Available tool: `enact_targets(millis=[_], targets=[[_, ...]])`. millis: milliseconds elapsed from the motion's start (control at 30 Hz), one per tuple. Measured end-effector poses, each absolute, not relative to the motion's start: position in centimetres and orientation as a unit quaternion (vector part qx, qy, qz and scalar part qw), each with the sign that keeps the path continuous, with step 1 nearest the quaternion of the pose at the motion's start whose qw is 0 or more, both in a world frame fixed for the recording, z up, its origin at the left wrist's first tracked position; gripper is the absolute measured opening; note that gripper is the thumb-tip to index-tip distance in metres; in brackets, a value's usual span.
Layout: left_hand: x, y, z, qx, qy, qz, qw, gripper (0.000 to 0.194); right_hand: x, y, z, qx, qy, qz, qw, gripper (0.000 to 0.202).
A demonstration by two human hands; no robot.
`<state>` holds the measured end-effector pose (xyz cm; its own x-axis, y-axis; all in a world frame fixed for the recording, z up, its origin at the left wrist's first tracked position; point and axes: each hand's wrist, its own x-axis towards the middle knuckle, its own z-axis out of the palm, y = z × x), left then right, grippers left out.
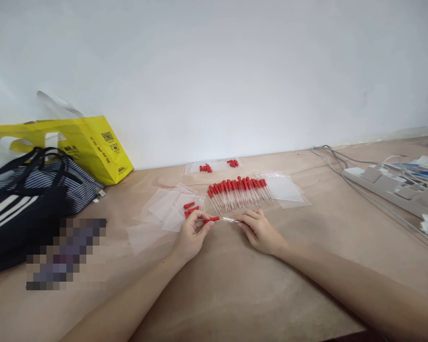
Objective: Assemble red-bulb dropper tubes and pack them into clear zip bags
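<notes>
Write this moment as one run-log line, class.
left hand: holds red bulb; right hand: holds clear tube; bulb and tube: apart; beyond: row of red-topped tubes

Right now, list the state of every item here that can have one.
Left hand: closed on a red bulb
Red bulb: off the tube, a gap between them
Right hand: closed on a glass tube
Glass tube: uncapped at its visible end
Row of droppers: capped, lying down
Right-hand clear bags: lying flat
Yellow bag: tilted
Power strip: plugs in it
</notes>
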<state>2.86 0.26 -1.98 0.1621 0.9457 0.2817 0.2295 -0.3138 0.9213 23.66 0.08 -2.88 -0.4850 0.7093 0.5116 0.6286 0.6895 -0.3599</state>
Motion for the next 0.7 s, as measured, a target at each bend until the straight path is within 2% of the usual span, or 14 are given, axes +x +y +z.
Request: enact_targets(millis=[167, 433, 700], targets=[[2.87, 0.2, -2.17, 0.677, 0.443, 0.459, 0.367, 0.013, 23.56, 0.04, -2.88, -0.384, -0.862, 0.073, 0.323, 0.024], [2.54, -0.03, -1.62, 0.803, 0.453, 0.367, 0.124, 0.021, 23.57, -0.02, -3.1, -0.354, -0.881, 0.0, 0.313, 0.026], [2.56, -0.23, -1.58, 0.839, 0.451, 0.305, 0.022, 0.016, 23.89, 0.09, -3.14, -0.317, -0.891, -0.053, 0.321, 0.038]])
